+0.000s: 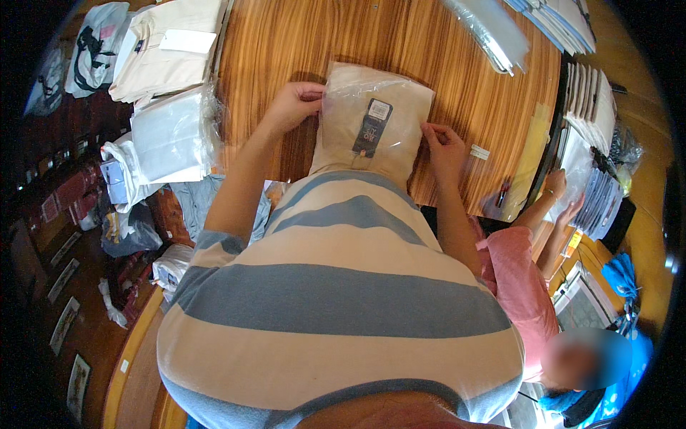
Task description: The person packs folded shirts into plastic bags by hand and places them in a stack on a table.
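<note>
A folded beige garment (339, 132) lies on the wooden table in front of me, its near end against my striped shirt. Over its far part is a clear plastic bag (407, 96), and a dark hang tag (371, 129) with a white label shows through it. My left hand (301, 101) is closed at the bag's left edge, thumb and fingers pinching the film. On the opposite side, my right hand (444, 141) pinches the bag's right edge with the fingertips. How far the garment reaches inside the bag is hard to make out.
Left of the table are a pile of cream folded garments (161, 61) and a stack of clear bags (171, 136). More bagged garments (493, 32) lie at the far right. To my right, a co-worker in a pink top (522, 286) handles stacked garments (597, 204).
</note>
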`<state>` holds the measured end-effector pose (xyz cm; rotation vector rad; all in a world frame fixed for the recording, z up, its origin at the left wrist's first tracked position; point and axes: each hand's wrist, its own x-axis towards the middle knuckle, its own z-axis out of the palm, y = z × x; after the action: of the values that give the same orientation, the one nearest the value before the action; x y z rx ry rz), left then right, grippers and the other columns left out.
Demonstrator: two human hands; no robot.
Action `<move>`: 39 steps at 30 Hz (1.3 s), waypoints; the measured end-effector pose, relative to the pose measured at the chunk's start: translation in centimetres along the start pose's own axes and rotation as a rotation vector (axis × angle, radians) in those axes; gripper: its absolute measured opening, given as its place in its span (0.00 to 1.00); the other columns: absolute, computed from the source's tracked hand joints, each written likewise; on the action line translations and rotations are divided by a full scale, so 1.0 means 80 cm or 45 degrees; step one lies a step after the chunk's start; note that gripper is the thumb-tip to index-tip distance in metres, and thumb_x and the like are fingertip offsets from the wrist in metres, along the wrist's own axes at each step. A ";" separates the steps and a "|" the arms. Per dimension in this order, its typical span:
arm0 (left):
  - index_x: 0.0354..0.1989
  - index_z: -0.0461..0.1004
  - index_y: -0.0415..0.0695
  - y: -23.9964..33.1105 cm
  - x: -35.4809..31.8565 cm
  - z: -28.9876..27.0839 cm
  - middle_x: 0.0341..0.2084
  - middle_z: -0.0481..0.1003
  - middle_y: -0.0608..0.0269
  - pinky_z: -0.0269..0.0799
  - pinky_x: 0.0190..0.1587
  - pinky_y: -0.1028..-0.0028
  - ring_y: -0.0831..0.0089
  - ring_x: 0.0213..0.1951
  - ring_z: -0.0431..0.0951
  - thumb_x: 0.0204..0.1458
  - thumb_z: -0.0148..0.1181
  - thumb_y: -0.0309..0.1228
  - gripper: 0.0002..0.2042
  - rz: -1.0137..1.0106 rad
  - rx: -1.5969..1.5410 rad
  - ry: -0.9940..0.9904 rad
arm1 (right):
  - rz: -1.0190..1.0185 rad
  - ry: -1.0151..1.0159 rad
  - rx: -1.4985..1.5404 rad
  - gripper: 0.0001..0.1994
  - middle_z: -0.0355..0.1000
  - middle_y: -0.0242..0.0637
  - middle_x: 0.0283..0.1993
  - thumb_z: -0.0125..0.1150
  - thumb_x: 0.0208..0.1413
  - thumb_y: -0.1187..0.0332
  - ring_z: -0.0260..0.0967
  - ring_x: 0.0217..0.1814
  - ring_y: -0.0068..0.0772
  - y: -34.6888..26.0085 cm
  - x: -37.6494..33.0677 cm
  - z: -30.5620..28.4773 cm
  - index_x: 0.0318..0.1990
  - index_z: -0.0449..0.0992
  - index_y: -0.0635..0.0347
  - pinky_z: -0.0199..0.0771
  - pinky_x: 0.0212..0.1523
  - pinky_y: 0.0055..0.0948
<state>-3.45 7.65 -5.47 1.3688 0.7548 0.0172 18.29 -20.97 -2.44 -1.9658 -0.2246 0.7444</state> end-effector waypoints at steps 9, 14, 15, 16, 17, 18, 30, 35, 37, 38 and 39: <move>0.63 0.71 0.42 -0.022 -0.014 0.037 0.41 0.83 0.61 0.80 0.47 0.71 0.73 0.40 0.83 0.54 0.75 0.30 0.28 -0.019 -0.102 0.232 | 0.037 -0.192 0.031 0.26 0.82 0.46 0.48 0.80 0.53 0.63 0.80 0.49 0.32 0.027 0.006 0.021 0.53 0.77 0.71 0.82 0.50 0.31; 0.58 0.75 0.42 -0.002 -0.022 0.020 0.39 0.83 0.61 0.79 0.43 0.64 0.61 0.39 0.83 0.47 0.78 0.30 0.28 0.229 0.568 0.354 | -0.437 -0.063 -0.490 0.25 0.78 0.41 0.50 0.80 0.52 0.66 0.77 0.42 0.26 0.002 -0.005 0.004 0.54 0.77 0.67 0.80 0.39 0.26; 0.57 0.76 0.43 0.009 -0.024 0.019 0.39 0.82 0.61 0.79 0.45 0.63 0.59 0.40 0.82 0.47 0.78 0.30 0.27 0.539 0.715 0.358 | -0.626 -0.045 -0.577 0.24 0.78 0.40 0.48 0.80 0.52 0.66 0.76 0.41 0.28 -0.003 -0.004 -0.001 0.54 0.78 0.65 0.80 0.39 0.28; 0.55 0.77 0.43 0.018 -0.025 0.017 0.40 0.82 0.61 0.78 0.47 0.62 0.57 0.42 0.82 0.46 0.77 0.30 0.26 0.853 0.858 0.356 | -0.814 -0.024 -0.664 0.23 0.77 0.40 0.47 0.79 0.52 0.66 0.75 0.40 0.30 -0.006 -0.001 -0.008 0.53 0.78 0.63 0.80 0.38 0.29; 0.54 0.78 0.44 0.024 -0.025 0.016 0.41 0.82 0.61 0.77 0.49 0.61 0.55 0.44 0.81 0.46 0.77 0.30 0.25 1.170 0.998 0.350 | -0.897 -0.042 -0.686 0.21 0.76 0.40 0.47 0.79 0.53 0.66 0.75 0.41 0.33 -0.001 0.005 -0.013 0.52 0.79 0.61 0.80 0.39 0.31; 0.52 0.79 0.44 0.019 -0.026 0.012 0.42 0.81 0.61 0.76 0.50 0.62 0.55 0.45 0.80 0.45 0.77 0.28 0.23 1.183 1.076 0.272 | -0.978 -0.065 -0.712 0.20 0.75 0.40 0.46 0.78 0.53 0.66 0.76 0.42 0.36 0.004 0.010 -0.017 0.51 0.79 0.59 0.80 0.41 0.33; 0.45 0.81 0.44 -0.034 -0.032 0.003 0.38 0.78 0.55 0.76 0.46 0.61 0.53 0.44 0.80 0.50 0.67 0.18 0.14 0.892 0.769 0.009 | -0.911 -0.109 -0.667 0.10 0.73 0.45 0.45 0.68 0.62 0.65 0.76 0.45 0.51 0.042 0.019 -0.009 0.40 0.78 0.62 0.79 0.44 0.42; 0.43 0.80 0.40 -0.024 -0.076 0.015 0.35 0.76 0.54 0.75 0.47 0.61 0.53 0.43 0.78 0.50 0.65 0.16 0.12 0.863 0.813 0.052 | -0.849 -0.130 -0.730 0.11 0.73 0.45 0.47 0.67 0.63 0.62 0.76 0.47 0.51 0.059 -0.011 -0.012 0.42 0.79 0.61 0.79 0.46 0.42; 0.43 0.80 0.41 -0.035 -0.084 0.018 0.38 0.77 0.53 0.75 0.48 0.61 0.51 0.45 0.78 0.52 0.65 0.18 0.11 0.785 0.794 0.083 | -0.843 -0.135 -0.678 0.11 0.73 0.45 0.48 0.68 0.62 0.63 0.75 0.48 0.52 0.068 -0.018 -0.010 0.42 0.79 0.62 0.79 0.48 0.43; 0.43 0.80 0.42 -0.036 -0.087 0.020 0.40 0.78 0.52 0.75 0.49 0.61 0.50 0.47 0.78 0.53 0.65 0.19 0.10 0.745 0.783 0.094 | -0.836 -0.135 -0.654 0.11 0.73 0.46 0.49 0.69 0.61 0.63 0.75 0.49 0.52 0.062 -0.024 -0.008 0.42 0.79 0.62 0.78 0.49 0.44; 0.42 0.79 0.42 -0.036 -0.084 0.021 0.41 0.78 0.53 0.74 0.50 0.61 0.50 0.48 0.78 0.52 0.66 0.20 0.09 0.749 0.828 0.133 | -0.844 -0.065 -0.627 0.12 0.73 0.46 0.49 0.70 0.60 0.63 0.75 0.50 0.52 0.055 -0.029 -0.004 0.41 0.79 0.62 0.78 0.50 0.44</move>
<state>-8.96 2.65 -4.83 2.1909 0.4251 0.3329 15.97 -24.43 -5.19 -2.1258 -1.1156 0.3119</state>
